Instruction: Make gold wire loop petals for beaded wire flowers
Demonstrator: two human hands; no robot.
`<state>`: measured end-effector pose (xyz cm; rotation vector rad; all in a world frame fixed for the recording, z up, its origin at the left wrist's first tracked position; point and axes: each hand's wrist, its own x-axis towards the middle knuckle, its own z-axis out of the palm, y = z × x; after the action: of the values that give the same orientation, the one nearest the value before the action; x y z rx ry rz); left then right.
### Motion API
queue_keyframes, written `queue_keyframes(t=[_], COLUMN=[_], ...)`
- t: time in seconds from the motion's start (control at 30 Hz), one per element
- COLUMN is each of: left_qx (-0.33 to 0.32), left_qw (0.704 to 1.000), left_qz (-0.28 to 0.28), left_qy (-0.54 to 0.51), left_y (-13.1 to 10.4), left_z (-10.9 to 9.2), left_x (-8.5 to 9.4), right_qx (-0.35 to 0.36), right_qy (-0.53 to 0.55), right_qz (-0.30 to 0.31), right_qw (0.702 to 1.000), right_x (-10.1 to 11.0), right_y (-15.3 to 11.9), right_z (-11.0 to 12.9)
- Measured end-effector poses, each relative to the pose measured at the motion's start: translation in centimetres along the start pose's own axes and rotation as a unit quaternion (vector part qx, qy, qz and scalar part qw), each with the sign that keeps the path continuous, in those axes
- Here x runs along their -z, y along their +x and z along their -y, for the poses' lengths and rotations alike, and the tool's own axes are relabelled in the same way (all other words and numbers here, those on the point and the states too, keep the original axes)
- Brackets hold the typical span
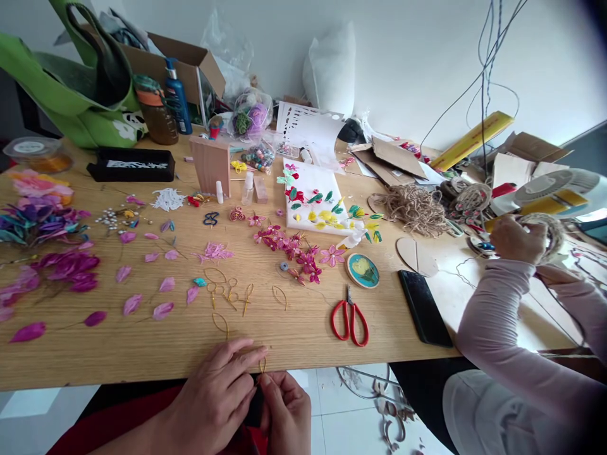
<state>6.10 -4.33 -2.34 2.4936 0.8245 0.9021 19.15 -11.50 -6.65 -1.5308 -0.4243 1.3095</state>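
At the table's front edge, my right hand pinches the lower end of a small leaf-shaped gold wire loop between thumb and fingers. My left hand closes in from the other side, its fingertips at the same wire; its thumb is hidden. Beyond my hands lie several bent gold wire shapes, among them a wire loop and a leaf-shaped wire. Pink petals on thin stems are spread to the left. Red-handled scissors rest on the tabletop to the right.
A co-worker's hand holds twine at the right. Near that arm lies a black phone. Pink flowers, a white foam board with flowers, a wooden block and a black tray stand farther back.
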Motion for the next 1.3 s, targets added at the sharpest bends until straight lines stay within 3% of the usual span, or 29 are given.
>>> queue_keyframes(t=[0.17, 0.37, 0.73, 1.3], left_qx=[0.038, 0.038, 0.038, 0.054], left_qw=[0.999, 0.998, 0.997, 0.995], left_qz=[0.012, 0.003, -0.013, 0.011], left_qy=[-0.029, -0.056, -0.070, -0.077], left_y=[-0.6, -0.8, -0.8, -0.5], left_z=[0.0, 0.2, 0.2, 0.3], left_x=[0.0, -0.1, -0.3, 0.1], right_qx=[-0.014, -0.021, 0.003, -0.019], right_qy=[-0.007, -0.001, 0.011, 0.071], right_qz=[0.030, 0.032, -0.055, -0.038], right_qw=[0.999, 0.999, 0.998, 0.997], right_x=[0.6, 0.5, -1.0, -1.2], right_y=[0.3, 0.3, -0.4, -0.7], right_z=[-0.1, -0.1, 0.5, 1.0])
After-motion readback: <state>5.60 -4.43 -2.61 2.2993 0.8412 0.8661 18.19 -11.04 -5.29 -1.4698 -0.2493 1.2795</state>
